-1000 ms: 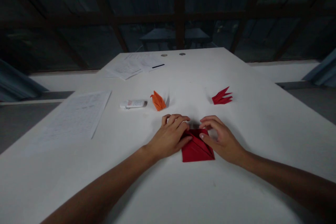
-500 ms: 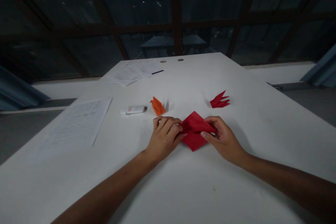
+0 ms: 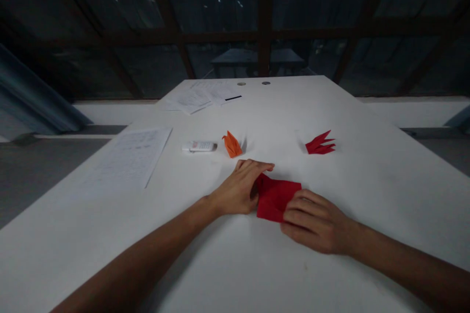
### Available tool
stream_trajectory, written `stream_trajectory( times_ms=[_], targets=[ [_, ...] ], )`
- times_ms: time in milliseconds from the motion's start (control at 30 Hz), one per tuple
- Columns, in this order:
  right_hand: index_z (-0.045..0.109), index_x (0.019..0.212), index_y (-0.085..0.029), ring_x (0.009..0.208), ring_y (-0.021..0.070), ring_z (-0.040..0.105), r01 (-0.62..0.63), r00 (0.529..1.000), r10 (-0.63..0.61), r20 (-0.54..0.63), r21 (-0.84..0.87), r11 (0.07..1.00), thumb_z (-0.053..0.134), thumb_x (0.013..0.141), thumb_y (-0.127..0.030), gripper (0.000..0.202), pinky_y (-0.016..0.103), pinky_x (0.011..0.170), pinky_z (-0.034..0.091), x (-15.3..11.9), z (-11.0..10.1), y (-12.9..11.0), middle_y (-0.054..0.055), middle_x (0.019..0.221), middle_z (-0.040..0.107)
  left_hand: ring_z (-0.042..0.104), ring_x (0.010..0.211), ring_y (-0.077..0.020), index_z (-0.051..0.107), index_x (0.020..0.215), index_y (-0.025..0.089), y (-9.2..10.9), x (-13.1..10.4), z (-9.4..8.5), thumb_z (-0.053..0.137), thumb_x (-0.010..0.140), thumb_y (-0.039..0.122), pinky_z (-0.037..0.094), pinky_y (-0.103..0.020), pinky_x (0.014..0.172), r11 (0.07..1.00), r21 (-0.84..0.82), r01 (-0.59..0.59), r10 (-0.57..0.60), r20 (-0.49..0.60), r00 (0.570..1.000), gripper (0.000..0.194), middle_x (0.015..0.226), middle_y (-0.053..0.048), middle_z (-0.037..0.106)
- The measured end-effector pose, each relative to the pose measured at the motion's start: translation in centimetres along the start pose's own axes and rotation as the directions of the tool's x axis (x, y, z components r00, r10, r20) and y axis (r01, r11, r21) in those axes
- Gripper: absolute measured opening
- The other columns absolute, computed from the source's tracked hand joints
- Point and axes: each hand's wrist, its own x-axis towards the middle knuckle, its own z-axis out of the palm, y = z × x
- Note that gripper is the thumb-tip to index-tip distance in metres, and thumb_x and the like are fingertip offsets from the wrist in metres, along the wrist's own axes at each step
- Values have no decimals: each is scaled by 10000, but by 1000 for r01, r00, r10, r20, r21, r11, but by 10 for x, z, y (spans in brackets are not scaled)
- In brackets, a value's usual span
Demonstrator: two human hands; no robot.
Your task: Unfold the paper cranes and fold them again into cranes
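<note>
You handle red paper [image 3: 274,196].
Your left hand [image 3: 238,190] is half spread; whether your right hand [image 3: 318,221] pinches it, I cannot tell. The tube [image 3: 199,146] has unreadable print.

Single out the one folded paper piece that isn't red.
The orange piece, beside the white tube-like item. Colour sets it apart: the pronged piece and the squarish piece between left hand and right hand are both red.
</note>
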Motion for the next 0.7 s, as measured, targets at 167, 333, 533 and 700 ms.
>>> stream_trajectory(
  times_ms=[167, 333, 533, 700],
  targets=[
    [703, 957, -209, 877, 218, 687, -60, 992, 50, 115, 87, 994, 590, 957, -112, 149, 408, 798, 568, 4, 7, -6, 53, 932, 769, 520, 1202, -280, 226, 1554, 233, -3, -2, -11, 622, 661, 91, 382, -484, 1091, 989, -146, 10, 4, 91, 996, 987, 1354, -109, 573],
    [675, 1082, -180, 975, 238, 679, -142, 990, 135, 46, 241, 960, 626, 949, -216, 146, 407, 871, 562, -1, 11, -6, 86, 1041, 759, 581, 1117, -261, 563, 1304, 225, 4, 0, -7, 641, 844, 225, 387, -434, 1033, 997, -70, 11, 3, 204, 979, 466, 1198, -84, 672],
    [636, 1104, -209, 1005, 256, 655, -596, 781, 619, -84, 195, 779, 617, 947, -180, 160, 458, 922, 495, -6, 14, 16, 83, 1050, 734, 589, 1115, -239, 665, 1145, 227, 6, 5, -4, 655, 889, 274, 381, -394, 1007, 999, -25, -37, 42, 242, 969, 261, 1182, -62, 687],
    [666, 1076, -240, 938, 239, 669, -781, 612, 772, 170, 282, 557, 542, 994, -244, 149, 445, 906, 468, -7, 17, 25, 39, 975, 740, 584, 1146, -221, 675, 1144, 246, 3, 4, -4, 618, 882, 187, 362, -386, 1034, 997, -44, -66, 75, 246, 967, 274, 1214, -35, 686]
  ],
)
